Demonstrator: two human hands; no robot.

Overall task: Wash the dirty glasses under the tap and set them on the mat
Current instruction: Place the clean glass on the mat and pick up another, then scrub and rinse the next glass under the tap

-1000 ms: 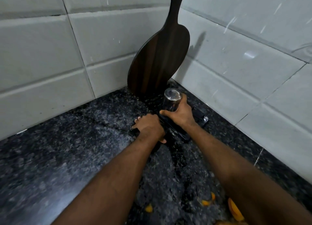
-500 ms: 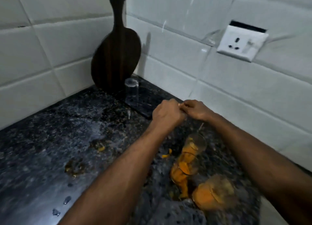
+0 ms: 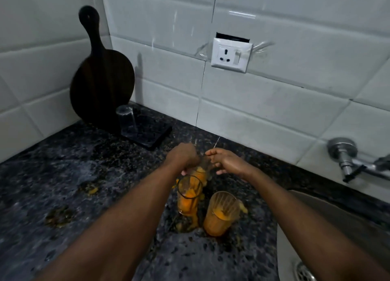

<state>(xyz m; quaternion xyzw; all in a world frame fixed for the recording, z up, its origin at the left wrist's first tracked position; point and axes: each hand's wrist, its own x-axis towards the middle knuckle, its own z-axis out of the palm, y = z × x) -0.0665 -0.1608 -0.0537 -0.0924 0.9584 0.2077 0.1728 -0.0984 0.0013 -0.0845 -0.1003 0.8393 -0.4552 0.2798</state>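
Hands have left the mat [image 3: 150,140]; clean glass [image 3: 126,120] stands inverted there. Left hand [image 3: 183,158] clamps the far dirty glass [image 3: 200,173]; right hand [image 3: 226,161] touches it, grip unclear. I count three orange-smeared glasses left near the sink [image 3: 316,228].

Both hands [image 3: 201,161] around dirty glass [image 3: 202,172]

My counter [image 3: 63,175] is black granite, speckled grey, with orange smears. Two glasses [image 3: 188,194] near its sink edge are streaked orange. The mat [image 3: 156,137] is black, the board [image 3: 102,86] dark brown, the tiles [image 3: 274,111] white.
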